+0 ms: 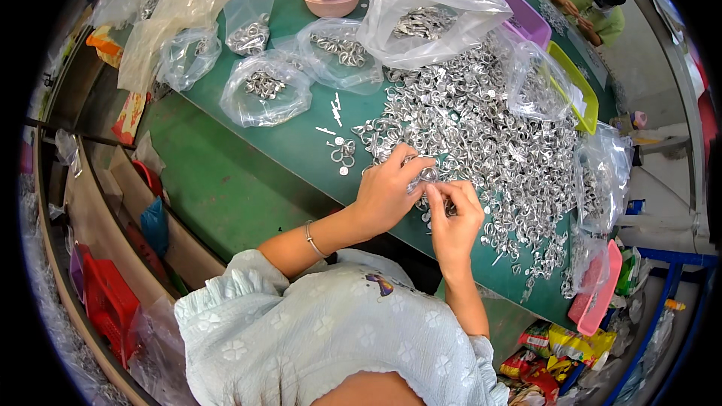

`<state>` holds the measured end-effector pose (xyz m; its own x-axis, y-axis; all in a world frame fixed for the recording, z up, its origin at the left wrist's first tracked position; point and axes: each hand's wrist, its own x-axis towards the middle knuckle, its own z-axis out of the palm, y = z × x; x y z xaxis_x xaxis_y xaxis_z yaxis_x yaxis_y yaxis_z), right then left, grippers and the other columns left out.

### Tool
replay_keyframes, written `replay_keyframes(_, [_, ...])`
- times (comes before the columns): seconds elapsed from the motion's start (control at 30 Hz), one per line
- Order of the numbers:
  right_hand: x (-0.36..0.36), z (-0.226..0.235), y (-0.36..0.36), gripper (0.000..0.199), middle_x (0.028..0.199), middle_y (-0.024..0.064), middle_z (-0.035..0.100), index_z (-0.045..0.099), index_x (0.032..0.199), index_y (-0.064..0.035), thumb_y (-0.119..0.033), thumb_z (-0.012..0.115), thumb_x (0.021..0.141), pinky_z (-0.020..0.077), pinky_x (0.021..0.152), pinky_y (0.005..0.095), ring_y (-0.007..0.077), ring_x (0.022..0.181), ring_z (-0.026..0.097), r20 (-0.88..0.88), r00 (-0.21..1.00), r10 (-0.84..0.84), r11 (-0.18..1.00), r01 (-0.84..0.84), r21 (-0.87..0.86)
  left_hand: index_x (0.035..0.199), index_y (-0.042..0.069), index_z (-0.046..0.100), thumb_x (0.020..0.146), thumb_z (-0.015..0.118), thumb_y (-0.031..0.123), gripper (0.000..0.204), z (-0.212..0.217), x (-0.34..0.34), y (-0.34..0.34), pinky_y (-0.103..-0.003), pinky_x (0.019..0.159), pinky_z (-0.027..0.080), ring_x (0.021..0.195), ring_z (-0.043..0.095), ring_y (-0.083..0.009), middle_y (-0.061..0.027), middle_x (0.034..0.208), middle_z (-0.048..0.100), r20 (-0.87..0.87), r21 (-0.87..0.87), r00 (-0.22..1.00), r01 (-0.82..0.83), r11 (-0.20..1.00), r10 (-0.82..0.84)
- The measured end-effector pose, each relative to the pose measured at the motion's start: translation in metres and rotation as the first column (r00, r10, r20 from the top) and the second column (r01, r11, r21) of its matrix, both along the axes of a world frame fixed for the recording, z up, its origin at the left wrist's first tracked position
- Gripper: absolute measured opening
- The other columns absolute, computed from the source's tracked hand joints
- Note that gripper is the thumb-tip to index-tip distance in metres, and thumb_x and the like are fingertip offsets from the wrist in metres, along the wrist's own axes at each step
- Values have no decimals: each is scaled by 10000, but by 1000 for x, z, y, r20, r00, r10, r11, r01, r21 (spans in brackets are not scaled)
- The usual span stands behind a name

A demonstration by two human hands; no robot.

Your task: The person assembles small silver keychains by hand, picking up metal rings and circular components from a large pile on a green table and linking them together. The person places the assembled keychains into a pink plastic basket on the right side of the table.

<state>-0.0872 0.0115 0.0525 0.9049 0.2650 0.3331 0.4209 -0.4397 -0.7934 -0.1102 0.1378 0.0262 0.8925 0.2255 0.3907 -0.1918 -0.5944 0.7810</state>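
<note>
Above the near edge of the green table, my left hand [385, 189] is closed, with thumb and fingers around a small silvery metal ring [428, 174]. My right hand [456, 224] meets it there, fingertips pinched together at the ring's near side; exactly what they grip is too small to make out. Just beyond both hands spreads a wide heap of silvery metal rings [481, 124]. Left of the heap lie a few loose rings [344, 153] with small round discs, and several thin whitish strips [336, 111].
Clear plastic bags [267, 90] of metal pieces stand along the far left, and a large open bag [436, 19] sits behind the heap. A pink basket [329, 0], purple tray [511, 0], yellow-green tray [575, 86] and pink tray [599, 293] line the edges. A co-worker [594, 4] sits far right.
</note>
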Motion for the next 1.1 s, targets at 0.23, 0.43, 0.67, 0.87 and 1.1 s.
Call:
replay_keyframes(0.23, [5, -16, 9, 94, 662, 12, 530, 636, 833, 27, -43, 652, 772, 322, 446, 178, 43, 537, 444, -150, 980, -128, 968, 156, 194, 1007, 93, 595, 641, 684, -11, 390, -9, 8, -16, -297, 527, 460, 657, 566, -221, -85, 869, 518, 128, -108, 991, -13, 994, 27])
replay_keyframes(0.43, [5, -21, -2, 94, 613, -15, 519, 630, 849, 14, -64, 634, 797, 299, 414, 162, 17, 476, 404, -589, 806, 55, 828, 293, 478, 1045, 92, 569, 687, 662, 57, 372, -18, 12, -6, -344, 568, 479, 706, 589, -270, -87, 952, 520, 46, -88, 995, 89, 992, -85])
replay_keyframes(0.67, [6, -33, -7, 80, 567, -21, 486, 607, 824, 15, -63, 610, 805, 254, 412, 177, 29, 451, 367, -683, 699, 209, 712, 370, 597, 1056, 84, 564, 666, 686, 66, 409, -19, 12, 8, -331, 605, 493, 737, 591, -274, -95, 1014, 530, 26, 7, 984, 179, 984, -179])
replay_keyframes(0.87, [1, -33, -6, 75, 590, -27, 507, 620, 801, 9, -66, 621, 795, 281, 430, 162, 18, 486, 399, -648, 755, 99, 801, 326, 502, 1045, 58, 586, 637, 689, -17, 427, -10, 17, 12, -292, 739, 476, 901, 583, -227, -115, 1016, 563, 90, -194, 930, 367, 910, -356])
replay_keyframes(1.1, [1, -24, -14, 69, 634, -37, 522, 631, 794, 7, -62, 625, 789, 327, 469, 162, 5, 556, 434, -472, 881, 45, 923, 144, 356, 959, 52, 601, 634, 695, 9, 341, -14, 22, 18, -241, 646, 451, 801, 584, -156, -55, 975, 616, 44, -246, 906, 418, 874, -421])
